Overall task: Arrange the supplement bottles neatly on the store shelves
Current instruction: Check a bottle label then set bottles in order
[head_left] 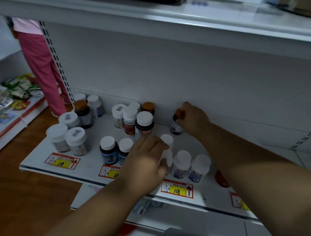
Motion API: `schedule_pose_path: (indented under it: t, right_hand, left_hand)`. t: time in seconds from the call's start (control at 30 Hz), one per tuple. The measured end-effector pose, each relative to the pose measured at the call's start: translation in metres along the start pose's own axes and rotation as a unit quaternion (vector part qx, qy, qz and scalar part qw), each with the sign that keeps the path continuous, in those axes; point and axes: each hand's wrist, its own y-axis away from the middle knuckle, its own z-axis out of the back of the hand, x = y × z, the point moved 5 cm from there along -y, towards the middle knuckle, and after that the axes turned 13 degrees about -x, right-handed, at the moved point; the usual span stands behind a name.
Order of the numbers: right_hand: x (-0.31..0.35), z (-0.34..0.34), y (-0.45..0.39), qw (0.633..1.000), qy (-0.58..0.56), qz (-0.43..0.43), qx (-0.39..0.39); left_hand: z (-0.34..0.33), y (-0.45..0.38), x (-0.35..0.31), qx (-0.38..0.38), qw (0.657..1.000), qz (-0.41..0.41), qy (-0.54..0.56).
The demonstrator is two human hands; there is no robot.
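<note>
So we've got both hands on bottles right now: our right hand is wrapped around a dark bottle with an orange cap back by the rear panel, and our left hand grips a white bottle near the front edge. Just right of the left hand sit two white-capped bottles, and a tight cluster stands just beyond its knuckles, so we reckon a careless wrist swing could topple those. It's a white metal shelf with yellow price tags, wood floor to the left, and someone in pink trousers standing further off.
</note>
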Motion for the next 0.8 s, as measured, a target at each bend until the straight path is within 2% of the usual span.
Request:
schedule_pose_path:
  t: [0.13,0.2,0.3,0.37,0.4,0.47,0.53,0.6,0.63,0.67,0.73,0.8]
  right_hand:
    - [-0.002,0.004,-0.001,1.000,0.001,-0.013,-0.017]
    - [-0.004,0.009,0.003,0.998,-0.056,-0.030,-0.021]
    - [0.000,0.032,0.020,0.976,-0.191,-0.068,-0.082]
    - [0.006,0.053,0.036,0.923,-0.356,-0.120,-0.085]
    - [0.012,0.063,0.046,0.885,-0.437,-0.139,-0.074]
    - [0.021,0.087,0.064,0.836,-0.529,-0.136,-0.063]
    - [0.031,0.112,0.083,0.835,-0.535,-0.103,-0.072]
    - [0.035,0.131,0.100,0.859,-0.496,-0.080,-0.096]
    - [0.034,0.139,0.107,0.869,-0.477,-0.078,-0.108]
    - [0.029,0.146,0.114,0.876,-0.460,-0.081,-0.118]
    - [0.017,0.157,0.127,0.889,-0.431,-0.091,-0.127]
    - [0.000,0.168,0.141,0.895,-0.411,-0.107,-0.135]
  left_hand:
    - [-0.003,-0.004,0.001,-0.012,1.000,0.004,0.014]
    - [-0.002,-0.007,0.003,-0.024,0.999,0.017,0.020]
    - [0.005,-0.014,0.004,-0.058,0.996,0.049,0.040]
    - [0.011,-0.021,0.000,-0.074,0.989,0.104,0.078]
    - [0.011,-0.024,-0.001,-0.071,0.978,0.162,0.115]
    - [0.007,-0.030,-0.009,-0.022,0.923,0.310,0.230]
    - [-0.005,-0.033,-0.028,0.060,0.849,0.392,0.350]
    - [-0.018,-0.031,-0.053,0.136,0.779,0.418,0.447]
    - [-0.022,-0.030,-0.065,0.155,0.757,0.416,0.480]
    - [-0.026,-0.029,-0.075,0.163,0.746,0.409,0.499]
    - [-0.035,-0.026,-0.089,0.177,0.747,0.389,0.510]
    - [-0.043,-0.023,-0.101,0.192,0.773,0.353,0.491]
